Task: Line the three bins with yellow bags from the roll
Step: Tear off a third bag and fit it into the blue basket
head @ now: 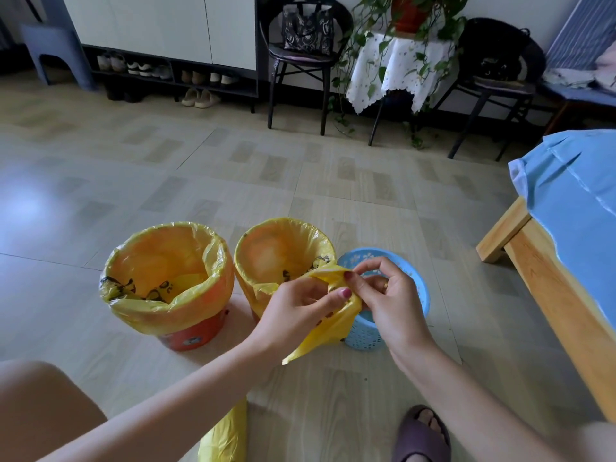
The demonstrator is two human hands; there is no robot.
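Three bins stand in a row on the floor. The left orange bin [191,335] and the middle bin [283,248] each have a yellow bag folded over the rim. The small blue perforated bin [410,278] on the right has no bag in it. In front of the blue bin, my left hand [300,308] and my right hand [386,291] both pinch the top edge of a loose yellow bag [330,331], which hangs down between them. The yellow bag roll [226,435] lies on the floor by my left knee.
A wooden table [546,281] with a blue cloth stands at the right. My slippered foot [421,435] is at the bottom right. Chairs, a plant stand [396,61] and a shoe cabinet [166,71] line the far wall.
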